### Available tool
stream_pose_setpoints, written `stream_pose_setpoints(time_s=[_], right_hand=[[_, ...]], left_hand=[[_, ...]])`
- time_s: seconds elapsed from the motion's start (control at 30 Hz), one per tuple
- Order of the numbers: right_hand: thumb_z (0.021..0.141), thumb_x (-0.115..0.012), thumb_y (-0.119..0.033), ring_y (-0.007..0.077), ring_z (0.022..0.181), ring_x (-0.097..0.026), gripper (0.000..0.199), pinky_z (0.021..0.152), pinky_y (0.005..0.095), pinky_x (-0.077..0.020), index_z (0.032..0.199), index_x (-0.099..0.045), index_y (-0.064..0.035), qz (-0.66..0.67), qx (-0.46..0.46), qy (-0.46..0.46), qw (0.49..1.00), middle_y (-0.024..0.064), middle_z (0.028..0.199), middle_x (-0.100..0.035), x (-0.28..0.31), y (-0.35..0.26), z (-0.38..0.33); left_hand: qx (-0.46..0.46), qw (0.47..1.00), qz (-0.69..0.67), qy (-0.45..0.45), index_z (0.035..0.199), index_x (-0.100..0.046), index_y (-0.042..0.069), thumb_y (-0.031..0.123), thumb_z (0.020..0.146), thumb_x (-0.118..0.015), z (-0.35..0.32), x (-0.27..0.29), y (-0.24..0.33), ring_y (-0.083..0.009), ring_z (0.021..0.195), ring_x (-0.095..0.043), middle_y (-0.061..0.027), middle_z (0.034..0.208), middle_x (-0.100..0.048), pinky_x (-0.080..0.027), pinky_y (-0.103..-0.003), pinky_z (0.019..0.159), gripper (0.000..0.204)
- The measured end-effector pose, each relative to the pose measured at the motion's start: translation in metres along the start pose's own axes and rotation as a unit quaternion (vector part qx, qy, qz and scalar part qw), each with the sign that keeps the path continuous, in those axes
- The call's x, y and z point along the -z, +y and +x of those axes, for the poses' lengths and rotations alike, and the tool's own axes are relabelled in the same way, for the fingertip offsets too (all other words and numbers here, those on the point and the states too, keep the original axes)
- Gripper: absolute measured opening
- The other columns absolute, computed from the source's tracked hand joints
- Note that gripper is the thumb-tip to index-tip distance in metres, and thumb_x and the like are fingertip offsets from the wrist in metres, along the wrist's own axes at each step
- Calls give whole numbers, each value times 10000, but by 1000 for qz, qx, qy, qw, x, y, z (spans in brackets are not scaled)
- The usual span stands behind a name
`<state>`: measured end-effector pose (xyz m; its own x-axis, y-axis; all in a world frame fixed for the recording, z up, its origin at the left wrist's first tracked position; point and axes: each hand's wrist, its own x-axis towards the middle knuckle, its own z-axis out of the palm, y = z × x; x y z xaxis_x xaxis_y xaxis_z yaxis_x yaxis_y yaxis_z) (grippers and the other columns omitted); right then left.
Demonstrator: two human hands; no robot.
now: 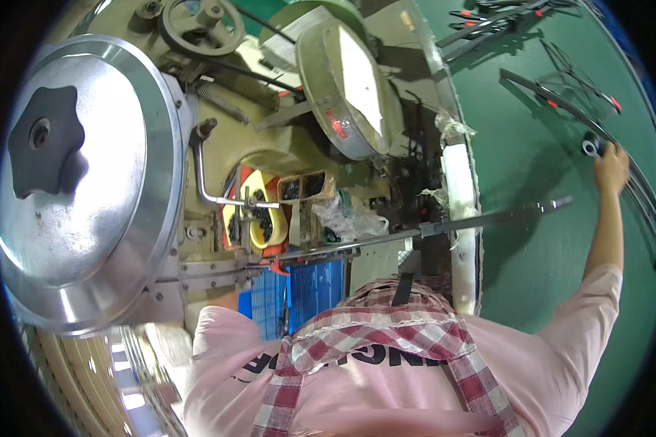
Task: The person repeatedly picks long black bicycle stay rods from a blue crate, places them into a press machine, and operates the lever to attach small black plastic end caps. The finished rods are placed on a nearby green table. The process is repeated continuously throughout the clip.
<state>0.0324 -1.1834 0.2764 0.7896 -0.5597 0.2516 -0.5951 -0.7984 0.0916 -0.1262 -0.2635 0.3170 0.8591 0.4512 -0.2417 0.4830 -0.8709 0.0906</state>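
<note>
Our right hand (pixel 611 172) is over the green surface (pixel 532 269); we cannot tell whether its fingers (pixel 610 151) are clamped on the dark round piece (pixel 592 145) just left of them. Long black curved strips (pixel 644 198) lie just right of these fingers. Our left hand is hidden.
</note>
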Motion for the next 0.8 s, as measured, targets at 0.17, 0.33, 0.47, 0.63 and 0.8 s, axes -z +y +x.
stream_pose_setpoints(time_s=[0.17, 0.33, 0.47, 0.63, 0.8], right_hand=[[899, -627, -368, 325, 1323, -446, 524, 1036, 520, -405, 1367, -456, -206, -105, -17, -70, 992, 52, 1444, -457, -43, 60, 73], [943, -569, -425, 340, 1347, -430, 624, 1069, 528, -377, 1490, -340, -230, -168, -11, -154, 974, 56, 1515, -398, -51, 64, 95], [978, -509, -408, 414, 1223, -518, 498, 976, 492, -459, 1374, -494, -105, -52, 72, -117, 989, 190, 1406, -477, -148, 176, 130], [978, -510, -345, 443, 1033, -611, 369, 866, 515, -483, 1147, -601, -30, 56, 158, -128, 977, 254, 1073, -665, -122, 158, 23], [946, -551, -389, 426, 992, -638, 463, 856, 474, -500, 1082, -665, 38, 75, 165, -230, 956, 271, 1020, -674, -25, 119, -129]], left_hand=[[-16, 993, -116, -26, 1050, -674, 41, 249, 900, -621, -63, -13, 30, -228, 841, -620, -123, 931, -668, -509, -307, 723, 262], [86, 840, -535, -23, 1063, -647, 61, 129, 871, -707, -87, -55, 31, -105, 763, -538, -41, 900, -593, -486, -247, 681, 212], [82, 828, -551, -57, 1095, -639, 42, 167, 853, -752, -45, -71, 37, -142, 889, -630, -61, 1020, -644, -561, -284, 853, 295], [51, 926, -374, -8, 952, -706, 36, 219, 797, -819, -77, -65, 52, -126, 758, -641, -33, 851, -690, -561, -298, 698, 265], [-76, 948, -267, 157, 969, -700, 39, 176, 865, -744, -53, -142, -25, -111, 736, -628, -25, 845, -678, -522, -254, 647, 177]])
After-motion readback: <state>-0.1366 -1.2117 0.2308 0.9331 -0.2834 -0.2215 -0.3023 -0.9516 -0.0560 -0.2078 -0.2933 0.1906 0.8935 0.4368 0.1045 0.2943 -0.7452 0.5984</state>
